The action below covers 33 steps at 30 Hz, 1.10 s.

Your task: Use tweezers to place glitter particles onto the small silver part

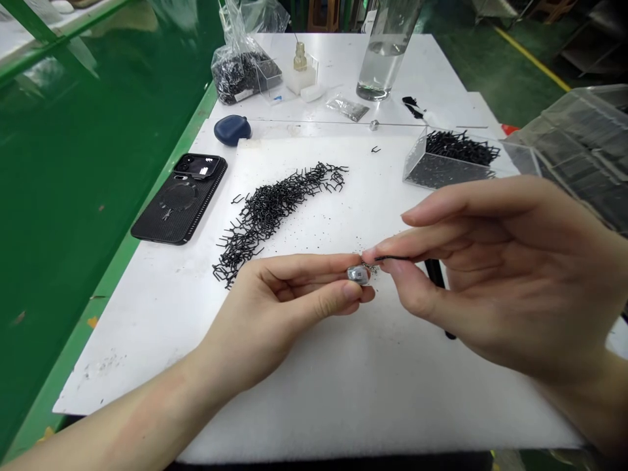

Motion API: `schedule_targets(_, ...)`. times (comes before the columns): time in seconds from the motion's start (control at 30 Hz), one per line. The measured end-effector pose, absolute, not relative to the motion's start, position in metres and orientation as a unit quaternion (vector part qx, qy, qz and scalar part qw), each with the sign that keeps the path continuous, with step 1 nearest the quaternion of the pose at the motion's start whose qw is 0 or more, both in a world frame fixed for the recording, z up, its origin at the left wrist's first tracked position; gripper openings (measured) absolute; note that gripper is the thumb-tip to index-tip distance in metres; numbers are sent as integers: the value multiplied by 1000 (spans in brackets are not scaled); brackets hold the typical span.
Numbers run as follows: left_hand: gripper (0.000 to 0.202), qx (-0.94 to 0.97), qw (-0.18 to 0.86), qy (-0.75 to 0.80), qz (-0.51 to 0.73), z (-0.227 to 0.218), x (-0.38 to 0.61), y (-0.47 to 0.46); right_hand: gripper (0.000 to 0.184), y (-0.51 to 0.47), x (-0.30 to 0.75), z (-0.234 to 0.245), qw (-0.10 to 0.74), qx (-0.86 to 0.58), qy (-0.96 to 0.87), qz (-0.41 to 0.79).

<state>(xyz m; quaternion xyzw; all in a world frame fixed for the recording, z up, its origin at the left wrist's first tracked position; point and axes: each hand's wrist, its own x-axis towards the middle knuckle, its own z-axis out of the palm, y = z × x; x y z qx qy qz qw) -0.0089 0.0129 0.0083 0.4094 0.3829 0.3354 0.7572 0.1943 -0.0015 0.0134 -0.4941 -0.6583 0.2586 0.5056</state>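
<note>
Between thumb and fingers of my left hand (pixel 294 288) is a small shiny metal piece (pixel 358 275), like a short block or nut. My right hand (pixel 481 261) pinches a thin black forked piece (pixel 391 258) between thumb and fingers, close to the metal piece; whether the two touch I cannot tell. A dark pen-like stick (pixel 434 273) shows partly behind the right hand. Beyond my left hand a long heap of small black forked pieces (pixel 275 206) lies on the white sheet. Tiny specks are scattered around the fingertips.
A black phone (pixel 180 199) and a dark blue case (pixel 232 130) lie at the left. A clear box (pixel 417 167) of black pieces stands at right. At the back are a plastic bag (pixel 240 69), a small bottle (pixel 299 57) and a tall glass of liquid (pixel 383 65).
</note>
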Motion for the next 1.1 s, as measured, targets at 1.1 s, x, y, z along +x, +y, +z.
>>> schedule_targets(1.1,21,394,755,375,367,2,-11,13,47,-9,204,24,343,-516,-779,92)
